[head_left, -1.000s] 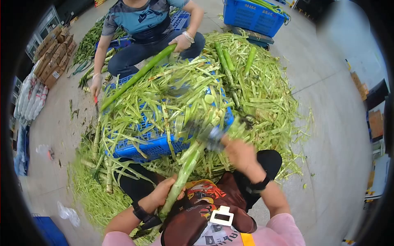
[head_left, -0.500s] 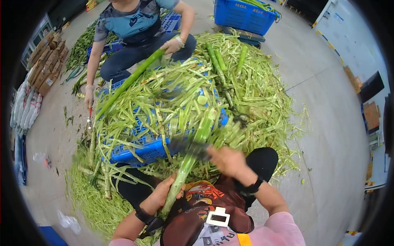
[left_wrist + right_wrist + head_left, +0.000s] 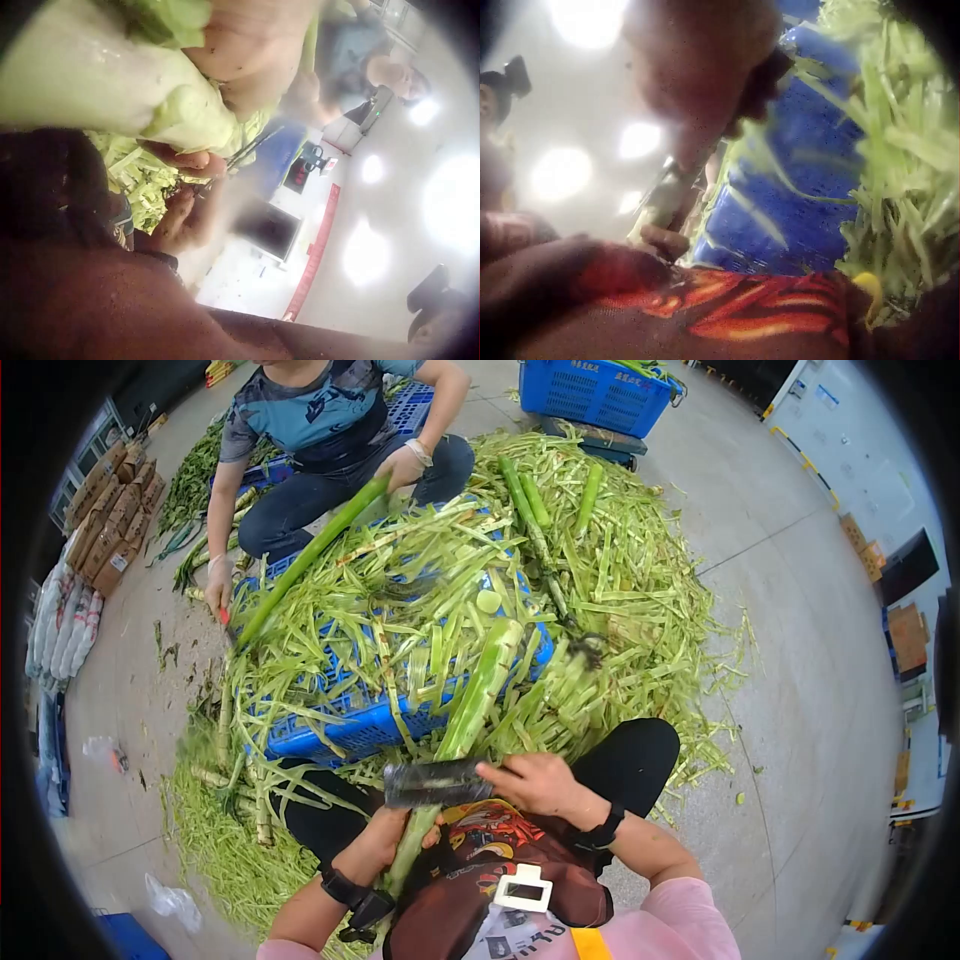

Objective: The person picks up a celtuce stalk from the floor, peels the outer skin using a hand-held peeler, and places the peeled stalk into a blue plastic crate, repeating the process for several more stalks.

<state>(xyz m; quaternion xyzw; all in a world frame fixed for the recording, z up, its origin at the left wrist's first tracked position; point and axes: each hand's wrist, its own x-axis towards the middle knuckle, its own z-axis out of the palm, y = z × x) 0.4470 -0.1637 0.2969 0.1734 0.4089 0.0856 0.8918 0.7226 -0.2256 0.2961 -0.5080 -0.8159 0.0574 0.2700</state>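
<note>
A thick, pale green celtuce stalk (image 3: pixel 478 700) slants from the wearer's lap toward the blue crate in the head view. My left hand (image 3: pixel 388 832) grips its lower part. In my right hand (image 3: pixel 540 785) is a knife (image 3: pixel 437 783) with a broad dark blade, which lies across the stalk just above the left hand. Up close, the left wrist view shows the stalk (image 3: pixel 82 90) beside the left hand (image 3: pixel 255 52). The right hand (image 3: pixel 705 67) partly blocks the right wrist view.
An upturned-looking blue crate (image 3: pixel 400 725) stands ahead under heaped peelings (image 3: pixel 630 620). Across it, another person (image 3: pixel 320 420) holds a long green stalk (image 3: pixel 310 560) and a red-handled tool. Another blue crate (image 3: pixel 595 400) stands at the back. Cartons (image 3: pixel 110 520) are stacked left.
The knife has moved down along the stalk toward my left hand, from near the stalk's upper part. My left hand keeps its grip. The other person's red-handled tool has moved up near their stalk's end.
</note>
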